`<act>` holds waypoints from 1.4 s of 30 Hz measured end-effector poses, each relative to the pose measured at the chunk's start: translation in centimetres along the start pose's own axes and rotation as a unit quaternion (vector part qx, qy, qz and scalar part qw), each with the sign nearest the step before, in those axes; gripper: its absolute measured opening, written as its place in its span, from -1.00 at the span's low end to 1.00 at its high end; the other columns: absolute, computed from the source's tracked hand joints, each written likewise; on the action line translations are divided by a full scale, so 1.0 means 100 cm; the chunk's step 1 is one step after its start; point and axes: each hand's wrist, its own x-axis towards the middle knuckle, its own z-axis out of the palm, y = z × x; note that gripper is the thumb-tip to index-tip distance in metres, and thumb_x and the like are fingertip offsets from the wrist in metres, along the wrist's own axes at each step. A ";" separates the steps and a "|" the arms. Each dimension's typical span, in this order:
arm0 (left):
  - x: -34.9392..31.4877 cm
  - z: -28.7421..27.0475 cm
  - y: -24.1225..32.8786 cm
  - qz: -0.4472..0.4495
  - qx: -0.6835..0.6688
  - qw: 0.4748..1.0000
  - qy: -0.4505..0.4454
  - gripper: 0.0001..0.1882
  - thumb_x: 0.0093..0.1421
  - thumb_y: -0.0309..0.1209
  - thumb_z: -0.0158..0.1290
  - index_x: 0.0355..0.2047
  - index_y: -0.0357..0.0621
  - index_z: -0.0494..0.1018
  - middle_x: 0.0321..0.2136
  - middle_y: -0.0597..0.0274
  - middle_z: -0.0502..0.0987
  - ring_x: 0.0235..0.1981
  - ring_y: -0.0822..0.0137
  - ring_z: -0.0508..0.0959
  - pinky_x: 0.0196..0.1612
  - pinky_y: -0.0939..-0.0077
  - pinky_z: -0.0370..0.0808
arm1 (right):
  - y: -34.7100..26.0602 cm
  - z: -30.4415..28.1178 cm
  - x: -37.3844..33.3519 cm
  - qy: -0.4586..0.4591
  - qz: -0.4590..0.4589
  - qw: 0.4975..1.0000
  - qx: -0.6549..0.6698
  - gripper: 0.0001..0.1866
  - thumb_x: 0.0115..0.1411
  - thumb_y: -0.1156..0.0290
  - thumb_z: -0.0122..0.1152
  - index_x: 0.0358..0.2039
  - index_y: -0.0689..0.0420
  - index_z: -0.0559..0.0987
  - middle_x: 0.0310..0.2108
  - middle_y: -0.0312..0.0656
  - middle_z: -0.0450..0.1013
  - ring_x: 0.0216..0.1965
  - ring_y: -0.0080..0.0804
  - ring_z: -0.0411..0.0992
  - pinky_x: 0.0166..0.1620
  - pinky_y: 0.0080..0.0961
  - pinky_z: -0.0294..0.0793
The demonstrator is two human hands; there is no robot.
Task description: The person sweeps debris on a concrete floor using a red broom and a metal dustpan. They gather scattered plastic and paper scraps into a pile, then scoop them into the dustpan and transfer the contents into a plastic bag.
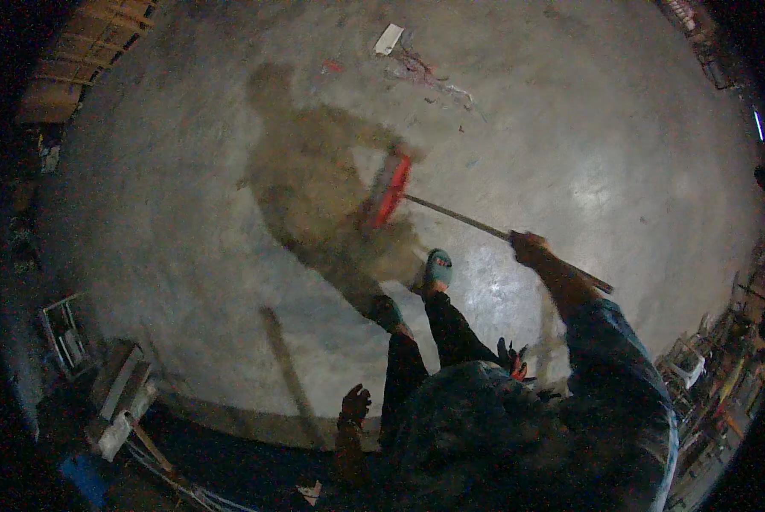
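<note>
My right hand [532, 247] is closed around the thin shaft of a push broom. The broom's red head [393, 192], with dark bristles along its left side, rests on the grey concrete floor ahead of me. From the head, the handle [459, 215] slants back to the right, and its end passes beyond my wrist. Low down by my left side hangs my left hand [355, 404], its fingers loosely bent and a little apart, with nothing visible in them. My feet, in greenish slippers [439, 267], stand between the two hands.
A white piece [389, 39] and scattered reddish litter [421, 68] lie on the far floor. Boxes and a framed panel [65, 335] stand at left. Cluttered metal items [698, 375] line the right. My shadow [314, 171] falls across the floor. A dark glove-like item [514, 358] sits at my waist.
</note>
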 end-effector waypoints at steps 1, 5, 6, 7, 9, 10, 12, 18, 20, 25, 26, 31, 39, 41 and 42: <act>0.003 0.016 0.021 0.032 -0.032 0.999 -0.021 -0.37 0.18 -0.30 0.16 0.22 -0.19 0.24 -0.30 0.20 0.57 -0.44 0.37 0.55 -0.45 0.48 0.49 | 0.041 0.000 -0.024 -0.026 0.040 0.999 0.023 -0.59 0.13 0.31 0.11 0.02 -0.02 0.39 -0.23 -0.13 0.52 -0.15 -0.13 0.51 -0.16 -0.15 0.52; 0.014 0.084 0.110 0.105 0.122 0.987 -0.005 -0.41 0.19 -0.27 0.13 0.20 -0.18 0.28 -0.29 0.22 0.55 -0.35 0.40 0.54 -0.36 0.50 0.46 | 0.157 -0.009 -0.115 0.015 0.174 0.983 0.059 -0.77 0.17 0.29 0.04 -0.15 -0.07 0.48 -0.33 -0.14 0.53 -0.25 -0.09 0.53 -0.23 -0.15 0.53; 0.017 0.098 0.128 0.140 0.124 0.982 -0.014 -0.42 0.20 -0.26 0.12 0.19 -0.16 0.29 -0.27 0.21 0.55 -0.33 0.40 0.53 -0.35 0.49 0.46 | 0.177 -0.015 -0.133 0.009 0.190 0.981 0.031 -0.80 0.16 0.30 0.03 -0.19 -0.10 0.51 -0.36 -0.12 0.53 -0.26 -0.08 0.53 -0.23 -0.15 0.52; 0.019 0.109 0.143 0.144 0.125 0.981 -0.020 -0.43 0.20 -0.25 0.11 0.19 -0.14 0.29 -0.27 0.21 0.55 -0.33 0.40 0.54 -0.35 0.48 0.46 | 0.189 -0.018 -0.148 0.028 0.188 0.981 -0.044 -0.80 0.13 0.32 0.05 -0.22 -0.07 0.52 -0.36 -0.10 0.53 -0.25 -0.07 0.53 -0.22 -0.17 0.53; 0.023 0.123 0.162 0.151 0.130 0.979 -0.032 -0.45 0.22 -0.23 0.08 0.19 -0.12 0.30 -0.26 0.21 0.56 -0.34 0.40 0.54 -0.36 0.45 0.47 | 0.207 -0.028 -0.174 0.007 0.211 0.977 -0.042 -0.79 0.14 0.34 0.03 -0.20 0.00 0.51 -0.33 -0.06 0.52 -0.27 -0.03 0.54 -0.24 -0.11 0.53; 0.025 0.127 0.166 0.159 0.136 0.977 -0.036 -0.44 0.22 -0.22 0.08 0.20 -0.12 0.29 -0.26 0.22 0.56 -0.35 0.40 0.54 -0.36 0.45 0.47 | 0.211 -0.031 -0.185 0.004 0.224 0.973 -0.056 -0.76 0.15 0.33 0.01 -0.16 0.01 0.49 -0.33 -0.06 0.53 -0.28 -0.02 0.54 -0.24 -0.09 0.53; 0.027 0.133 0.164 0.155 0.155 0.975 -0.023 -0.43 0.23 -0.21 0.08 0.20 -0.12 0.29 -0.26 0.23 0.56 -0.37 0.40 0.53 -0.36 0.45 0.47 | 0.210 -0.036 -0.216 -0.016 0.243 0.969 -0.037 -0.69 0.17 0.35 -0.02 -0.05 -0.01 0.45 -0.32 -0.04 0.52 -0.29 -0.01 0.54 -0.25 -0.08 0.53; 0.012 0.104 0.097 0.007 0.245 0.969 0.027 -0.38 0.21 -0.18 0.10 0.22 -0.16 0.25 -0.26 0.19 0.56 -0.40 0.37 0.53 -0.39 0.47 0.46 | 0.089 -0.008 -0.243 -0.050 0.126 0.984 0.112 -0.52 0.24 0.39 -0.11 0.19 -0.13 0.29 -0.34 0.01 0.53 -0.34 0.01 0.54 -0.31 -0.04 0.51; 0.003 0.077 0.076 0.042 0.182 0.982 -0.013 -0.37 0.21 -0.19 0.11 0.22 -0.17 0.24 -0.27 0.17 0.56 -0.41 0.36 0.53 -0.41 0.48 0.46 | 0.032 0.004 -0.191 0.004 0.079 0.991 0.104 -0.51 0.21 0.39 -0.04 0.18 -0.15 0.32 -0.36 -0.02 0.55 -0.35 -0.02 0.55 -0.34 -0.06 0.52; -0.020 0.036 0.060 0.092 0.029 0.993 -0.062 -0.36 0.19 -0.23 0.14 0.23 -0.17 0.24 -0.29 0.18 0.55 -0.41 0.38 0.52 -0.43 0.50 0.44 | -0.043 0.034 -0.097 0.037 0.007 0.997 0.063 -0.62 0.26 0.30 -0.05 0.11 -0.16 0.40 -0.31 -0.07 0.55 -0.29 -0.08 0.56 -0.27 -0.13 0.54; -0.024 0.035 0.062 0.074 0.047 0.996 -0.029 -0.37 0.19 -0.24 0.14 0.23 -0.16 0.24 -0.29 0.18 0.56 -0.40 0.38 0.52 -0.43 0.49 0.44 | -0.037 0.037 -0.093 0.047 0.008 0.998 0.036 -0.62 0.27 0.27 -0.07 0.10 -0.22 0.43 -0.35 -0.13 0.55 -0.33 -0.14 0.57 -0.32 -0.16 0.56; -0.033 0.049 0.082 0.046 0.062 0.997 -0.027 -0.37 0.18 -0.23 0.16 0.22 -0.13 0.26 -0.30 0.20 0.56 -0.38 0.40 0.53 -0.42 0.49 0.44 | 0.090 0.027 -0.156 0.007 0.107 0.994 0.000 -0.62 0.31 0.17 -0.11 0.14 -0.31 0.40 -0.28 -0.17 0.52 -0.25 -0.15 0.55 -0.28 -0.17 0.54; -0.040 0.077 0.140 0.147 0.204 0.967 -0.045 -0.37 0.19 -0.15 0.14 0.18 -0.19 0.29 -0.30 0.15 0.59 -0.38 0.43 0.53 -0.42 0.47 0.45 | 0.207 0.052 -0.290 0.132 0.212 0.954 -0.167 -0.77 0.23 0.18 -0.02 -0.29 0.01 0.53 -0.51 -0.15 0.49 -0.40 -0.16 0.52 -0.34 -0.22 0.49; -0.045 0.080 0.163 0.161 0.206 0.965 0.003 -0.37 0.18 -0.14 0.14 0.17 -0.20 0.30 -0.29 0.13 0.59 -0.37 0.40 0.54 -0.40 0.45 0.46 | 0.216 0.046 -0.314 0.073 0.168 0.977 -0.110 -0.85 0.17 0.26 0.03 -0.35 0.01 0.50 -0.54 -0.16 0.47 -0.43 -0.13 0.50 -0.39 -0.19 0.48; -0.046 0.082 0.173 0.148 0.214 0.964 0.046 -0.37 0.18 -0.14 0.15 0.17 -0.21 0.31 -0.29 0.12 0.60 -0.37 0.39 0.55 -0.39 0.44 0.47 | 0.210 0.044 -0.330 0.151 0.167 0.967 -0.115 -0.87 0.14 0.28 0.04 -0.36 0.00 0.49 -0.56 -0.17 0.45 -0.47 -0.12 0.48 -0.44 -0.16 0.45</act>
